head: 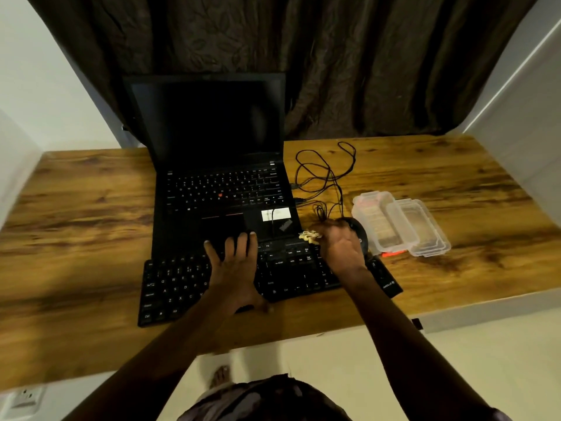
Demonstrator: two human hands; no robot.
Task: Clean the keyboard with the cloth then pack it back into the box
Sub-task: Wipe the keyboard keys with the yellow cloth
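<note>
View from the head camera, as I watch it remotely. A dark curtain (334, 56) hangs behind a wooden table (91, 208). A black laptop (212, 132) stands open at the table's middle, its screen dark. The black keyboard (173, 287) lies on the table just in front of the laptop, tilted slightly, its far edge against the laptop's front edge. A long black piece (385, 279) with a white logo shows past the keyboard's right end; I cannot tell whether it is the box. 2 clear containers (403, 226) sit side by side to the right of the laptop. The left hand (233, 262) lies flat on the keyboard's middle, fingers straight and spread a little, the tips reaching the laptop's front edge. The right hand (340, 244) is over the keyboard's far right corner, fingers curled tight round a pale crumpled cloth (309, 236). A black mouse (356, 227) sits just behind that hand, partly hidden by it. A thin black cable (328, 171) loops on the table between the laptop and the containers.
</note>
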